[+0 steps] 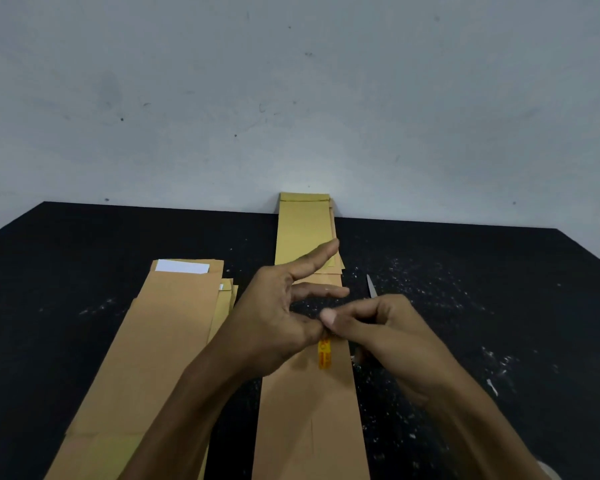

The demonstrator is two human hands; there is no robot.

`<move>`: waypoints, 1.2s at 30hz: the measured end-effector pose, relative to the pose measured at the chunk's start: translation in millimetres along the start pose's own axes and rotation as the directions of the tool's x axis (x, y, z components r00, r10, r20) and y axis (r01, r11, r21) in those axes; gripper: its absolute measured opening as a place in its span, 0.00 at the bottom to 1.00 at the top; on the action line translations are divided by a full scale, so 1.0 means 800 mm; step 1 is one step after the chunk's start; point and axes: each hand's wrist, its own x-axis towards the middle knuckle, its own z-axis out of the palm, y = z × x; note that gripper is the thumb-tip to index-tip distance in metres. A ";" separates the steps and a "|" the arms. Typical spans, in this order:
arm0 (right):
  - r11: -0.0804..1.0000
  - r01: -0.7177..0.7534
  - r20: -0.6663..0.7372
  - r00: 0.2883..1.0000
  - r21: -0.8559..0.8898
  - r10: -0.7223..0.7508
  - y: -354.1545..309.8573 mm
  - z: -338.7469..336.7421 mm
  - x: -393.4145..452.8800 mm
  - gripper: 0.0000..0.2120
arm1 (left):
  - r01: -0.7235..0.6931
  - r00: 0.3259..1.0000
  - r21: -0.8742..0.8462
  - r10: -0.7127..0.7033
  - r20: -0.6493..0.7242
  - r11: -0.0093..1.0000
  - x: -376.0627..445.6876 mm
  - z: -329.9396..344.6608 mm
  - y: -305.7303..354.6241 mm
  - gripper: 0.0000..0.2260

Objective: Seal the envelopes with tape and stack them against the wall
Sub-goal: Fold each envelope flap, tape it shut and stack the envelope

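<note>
red print on the yellow tape strip point(324, 353) is too blurred to be read. the strip is pinched between the left hand point(274, 317), its other fingers spread, and the curled right hand point(388, 330), above a flat brown paper envelope point(309, 417). a stack point(303, 230) is leaned against the far wall point(291, 98); more envelopes point(153, 341) are laid left, a metal blade point(371, 285) right.

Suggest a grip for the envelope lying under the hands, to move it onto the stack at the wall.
Probably best to pinch a long side edge of the centre envelope near its middle, coming from the right, where bare black table borders it. It lies flat, long and narrow, so an end grip would likely let it droop. The left side is crowded by the unsealed pile.
</note>
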 end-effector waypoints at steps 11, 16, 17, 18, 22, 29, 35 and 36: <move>0.924 0.184 -0.322 0.944 0.334 -0.071 0.019 0.011 0.002 0.08 | 0.031 0.979 -0.255 -0.080 -0.187 0.967 0.012 -0.001 -0.019 0.44; 0.947 0.223 -0.499 0.863 0.230 -0.082 0.015 0.006 0.017 0.05 | 0.075 0.944 -0.013 -0.075 -0.320 0.997 0.008 0.000 -0.025 0.35; 0.955 0.202 -0.520 0.852 0.219 -0.061 0.019 0.004 0.024 0.04 | 0.115 0.944 0.050 -0.093 -0.317 0.992 0.007 0.003 -0.027 0.34; 0.961 0.177 -0.543 0.839 0.213 -0.034 0.022 0.004 0.032 0.04 | 0.151 0.947 0.123 -0.108 -0.303 0.981 0.008 0.008 -0.030 0.34; 0.961 0.109 -0.581 0.811 0.254 0.062 0.036 0.005 0.060 0.04 | 0.158 0.954 0.382 -0.041 -0.297 0.911 0.021 0.026 -0.046 0.24; 0.975 -0.088 -0.552 0.833 -0.202 -0.039 0.063 -0.004 0.081 0.04 | 0.244 0.934 0.637 0.000 -0.357 0.732 0.038 0.021 -0.053 0.05; 0.612 -0.370 -0.520 0.851 -0.698 -0.078 0.067 0.004 0.089 0.08 | 0.305 0.952 0.805 -0.192 -0.239 0.509 0.053 0.015 -0.053 0.09; 0.588 -0.390 -0.520 0.852 -0.709 -0.062 0.065 0.005 0.088 0.08 | 0.302 0.952 0.814 -0.205 -0.229 0.495 0.053 0.016 -0.053 0.10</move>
